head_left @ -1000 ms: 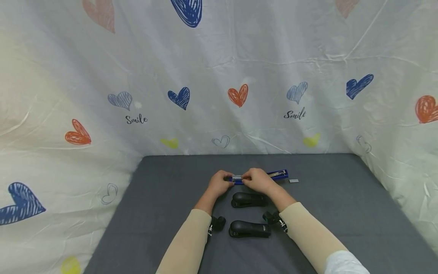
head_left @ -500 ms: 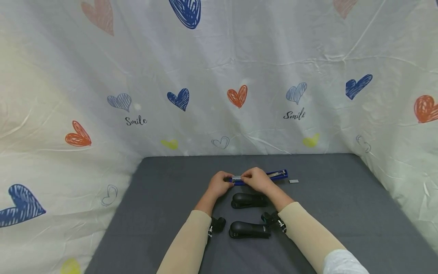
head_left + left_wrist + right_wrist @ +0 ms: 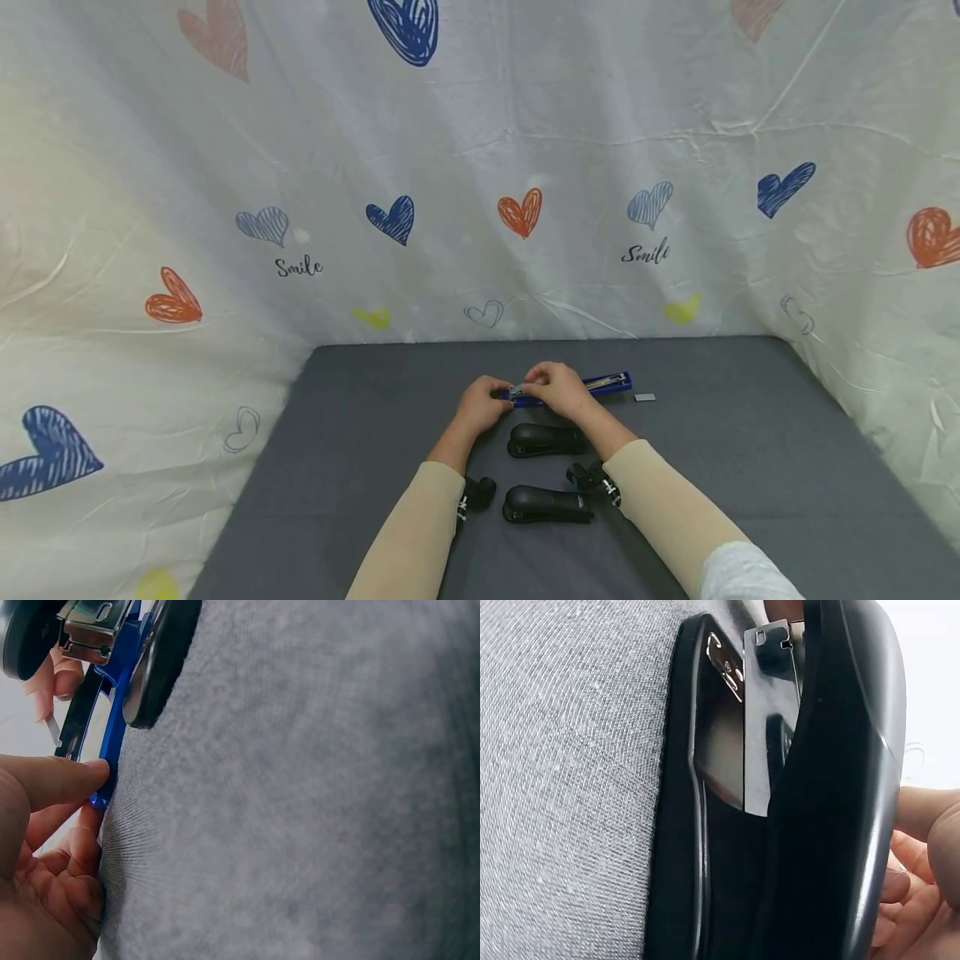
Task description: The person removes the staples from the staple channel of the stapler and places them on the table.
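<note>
A blue stapler (image 3: 609,382) lies opened out on the grey table, its inner metal parts showing. My left hand (image 3: 480,404) pinches the stapler's left end; in the left wrist view the thumb presses the blue base (image 3: 114,739) from one side with fingers on the other. Over the middle of the stapler, my right hand (image 3: 561,392) pinches a small silver staple strip (image 3: 52,729), one end of it tilted down toward the open channel. In the right wrist view a black stapler hides most of the right hand (image 3: 922,877).
Two black staplers lie nearer me, one (image 3: 546,440) just below the hands and another (image 3: 547,505) between the forearms. A loose staple strip (image 3: 644,397) rests right of the blue stapler. Behind the table (image 3: 712,467) hangs a white curtain (image 3: 585,167) with hearts.
My right hand has lifted slightly and moved a little left, its fingers raising and tilting the staple strip. The left hand has stayed on the blue stapler's end.
</note>
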A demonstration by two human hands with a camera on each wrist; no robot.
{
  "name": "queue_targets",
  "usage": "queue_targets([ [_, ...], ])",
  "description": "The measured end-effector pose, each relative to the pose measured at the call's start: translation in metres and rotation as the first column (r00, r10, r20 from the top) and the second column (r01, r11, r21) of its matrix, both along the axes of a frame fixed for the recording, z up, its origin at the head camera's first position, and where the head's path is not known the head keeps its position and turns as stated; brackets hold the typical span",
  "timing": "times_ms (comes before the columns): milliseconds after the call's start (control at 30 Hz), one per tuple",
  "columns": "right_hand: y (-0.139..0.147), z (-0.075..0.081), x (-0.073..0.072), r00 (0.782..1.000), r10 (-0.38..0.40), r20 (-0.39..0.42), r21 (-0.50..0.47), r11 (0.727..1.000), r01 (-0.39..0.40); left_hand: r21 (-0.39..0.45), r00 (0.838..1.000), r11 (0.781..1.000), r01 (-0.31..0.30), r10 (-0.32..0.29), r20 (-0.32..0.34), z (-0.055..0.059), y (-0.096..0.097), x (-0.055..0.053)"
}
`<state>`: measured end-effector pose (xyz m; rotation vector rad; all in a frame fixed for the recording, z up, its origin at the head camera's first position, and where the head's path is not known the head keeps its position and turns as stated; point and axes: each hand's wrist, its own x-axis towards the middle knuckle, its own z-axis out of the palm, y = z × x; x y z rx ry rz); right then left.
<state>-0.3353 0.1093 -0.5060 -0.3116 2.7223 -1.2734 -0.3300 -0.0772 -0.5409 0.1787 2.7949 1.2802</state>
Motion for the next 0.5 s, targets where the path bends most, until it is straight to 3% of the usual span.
queue_targets([
  [233,-0.0027,-0.0008,0.0005,0.997,0.051,-0.058,0.069,0.996,-0.047,0.005,1.0,1.0,-0.006,0.006,0.017,0.0001,-0.0018,0.0],
  [367,-0.0041,-0.0003,0.0033,0.995,0.007,-0.104,0.14,0.99,0.007,0.007,1.0,1.0,0.005,-0.005,0.003,0.0016,-0.0017,0.0006],
  [500,-0.0047,0.0044,0.0073,0.99,-0.047,-0.136,0.244,0.967,0.079,0.018,1.0,1.0,0.002,-0.002,0.009,0.0026,-0.0013,0.0006],
])
